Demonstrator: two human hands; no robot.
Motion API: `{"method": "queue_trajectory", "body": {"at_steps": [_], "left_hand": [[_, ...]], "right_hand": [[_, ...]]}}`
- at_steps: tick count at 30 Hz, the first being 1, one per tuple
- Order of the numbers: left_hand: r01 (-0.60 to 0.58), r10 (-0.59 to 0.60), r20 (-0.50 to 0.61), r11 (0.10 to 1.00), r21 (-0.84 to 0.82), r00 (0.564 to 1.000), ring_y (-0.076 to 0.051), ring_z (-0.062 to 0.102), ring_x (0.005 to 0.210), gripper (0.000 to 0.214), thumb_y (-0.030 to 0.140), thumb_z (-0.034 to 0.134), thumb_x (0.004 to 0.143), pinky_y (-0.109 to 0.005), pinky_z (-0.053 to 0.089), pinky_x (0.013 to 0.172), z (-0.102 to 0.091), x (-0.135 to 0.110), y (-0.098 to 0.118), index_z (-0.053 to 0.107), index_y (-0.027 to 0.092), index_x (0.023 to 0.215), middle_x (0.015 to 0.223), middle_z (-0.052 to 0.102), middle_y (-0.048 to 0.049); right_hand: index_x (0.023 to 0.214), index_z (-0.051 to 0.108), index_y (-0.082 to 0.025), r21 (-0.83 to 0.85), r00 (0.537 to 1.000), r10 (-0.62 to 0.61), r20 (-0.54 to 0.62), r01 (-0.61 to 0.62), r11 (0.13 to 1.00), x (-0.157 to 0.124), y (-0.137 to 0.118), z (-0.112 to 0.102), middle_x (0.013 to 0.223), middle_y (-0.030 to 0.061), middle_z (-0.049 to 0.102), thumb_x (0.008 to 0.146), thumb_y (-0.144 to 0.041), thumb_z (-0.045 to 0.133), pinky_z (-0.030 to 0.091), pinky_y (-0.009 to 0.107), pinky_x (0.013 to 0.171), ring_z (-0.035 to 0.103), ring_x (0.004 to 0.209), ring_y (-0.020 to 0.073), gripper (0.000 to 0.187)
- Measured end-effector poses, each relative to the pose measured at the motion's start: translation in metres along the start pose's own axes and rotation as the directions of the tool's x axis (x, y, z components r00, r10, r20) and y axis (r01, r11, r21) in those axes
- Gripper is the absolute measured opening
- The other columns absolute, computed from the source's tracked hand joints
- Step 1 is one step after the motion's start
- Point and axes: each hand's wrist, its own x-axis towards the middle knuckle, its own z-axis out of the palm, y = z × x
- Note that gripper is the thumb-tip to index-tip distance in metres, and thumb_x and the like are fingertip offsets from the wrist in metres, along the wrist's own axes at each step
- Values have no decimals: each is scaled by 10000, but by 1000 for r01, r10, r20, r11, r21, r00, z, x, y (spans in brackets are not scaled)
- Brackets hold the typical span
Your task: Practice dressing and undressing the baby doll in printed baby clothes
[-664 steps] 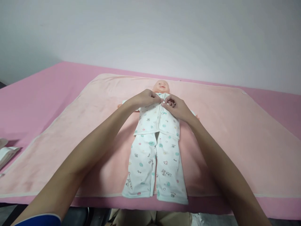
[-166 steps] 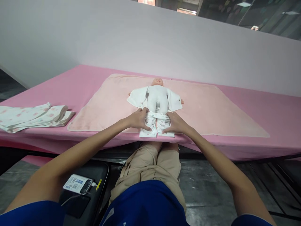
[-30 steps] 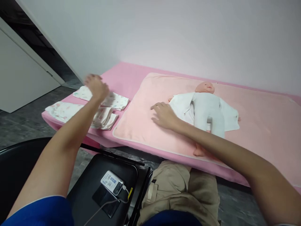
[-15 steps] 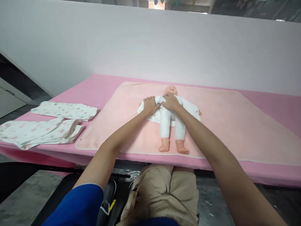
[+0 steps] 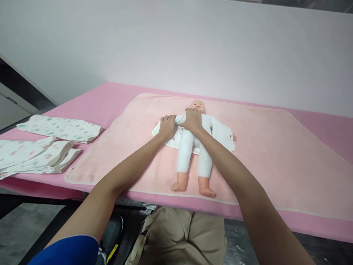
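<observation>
"Since a second ago, our left hand [image 5: 167, 127] has swung away from the folded clothes [image 5: 59, 129] to the doll [image 5: 187, 143], and our right hand [image 5: 193, 120] has come onto its chest. What do we hold?"

"With the left, a sleeve of the white jacket [image 5: 222, 136]; whether the right pinches cloth too, we cannot tell."

"And our room?"

"Wide on our right, where the peach blanket [image 5: 270, 154] spreads over the pink surface [image 5: 93, 103]. The doll's feet lie near the blanket's front edge; the folded clothes sit beside its left edge."

"What's inside what?"

"The doll's arm on our right fills its sleeve, fingers poking out; the jacket lies open beneath its back."
</observation>
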Motion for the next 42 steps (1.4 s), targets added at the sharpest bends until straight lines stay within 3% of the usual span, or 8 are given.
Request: {"method": "queue_trajectory", "body": {"at_steps": [8, 19, 23, 27, 32, 38, 40, 42], "left_hand": [[-53, 48, -28, 976, -210, 998, -378, 622, 1297, 478, 211, 386, 1042, -532, 446, 1138, -3, -2, -5, 549, 188, 1490, 1431, 693, -176], [106, -223, -134, 807, -581, 966, -322, 727, 997, 209, 323, 394, 1092, -451, 538, 924, 8, 4, -20, 589, 280, 1154, 1028, 757, -78], [141, -270, -114, 764, -629, 956, -318, 723, 1007, 206, 362, 398, 1105, -450, 542, 928, 14, 9, -23, 589, 289, 1124, 1038, 757, -74], [69, -125, -92, 884, -462, 988, -357, 693, 1153, 261, 387, 430, 1094, -524, 514, 1076, 14, 10, -18, 625, 259, 1210, 1155, 763, -125], [-145, 68, -189, 891, -429, 980, -383, 627, 1337, 474, 604, 566, 1057, -570, 448, 1201, 9, 3, -8, 639, 210, 1310, 1383, 708, -177], [-98, -143, -215, 566, -819, 966, -309, 722, 1212, 527, 692, 508, 1079, -445, 573, 1063, 3, 3, -11, 649, 197, 1194, 1244, 742, -170], [-89, -214, -258, 581, -809, 942, -287, 696, 1272, 491, 641, 521, 1087, -421, 569, 1074, -2, 2, -12, 613, 211, 1306, 1361, 709, -172], [-40, -294, -349, 711, -702, 890, -289, 621, 1387, 520, 582, 556, 1081, -439, 528, 1139, -13, 0, -10, 525, 232, 1465, 1511, 625, -181]], "right_hand": [[1177, 651, -206, 297, 982, 36, -187, 22, 955, -10, 47, -4, 1253, 125, 747, 722, -317, 845, 459, 511, 1162, 590, 1276, 378, 507], [1182, 662, -207, 443, 956, 112, -272, 21, 896, -20, 72, -19, 1348, 132, 745, 751, -303, 756, 477, 500, 1181, 630, 1272, 332, 451], [1272, 662, -206, 568, 936, 174, -308, 34, 823, -28, 108, -28, 1378, 114, 731, 810, -329, 680, 517, 476, 1135, 660, 1239, 290, 478], [1224, 700, -211, 677, 931, 243, -273, 7, 736, -29, 128, -34, 1259, 82, 769, 821, -381, 682, 544, 476, 1084, 679, 1166, 281, 437], [1212, 753, -183, 525, 965, 123, -231, 17, 851, -19, 92, -26, 1312, 110, 782, 774, -297, 751, 484, 487, 1199, 684, 1244, 305, 453], [1283, 770, -137, 289, 993, -16, -121, 50, 956, -12, 41, -11, 1370, 170, 760, 783, -319, 829, 412, 501, 1272, 608, 1374, 365, 535], [1322, 741, -134, 326, 988, 9, -154, 43, 945, -19, 49, -12, 1397, 166, 749, 872, -324, 732, 442, 465, 1246, 637, 1344, 325, 488], [1364, 706, -149, 371, 973, 68, -219, 19, 928, -32, 69, -15, 1420, 156, 738, 951, -318, 604, 477, 442, 1209, 666, 1298, 286, 457]]}}
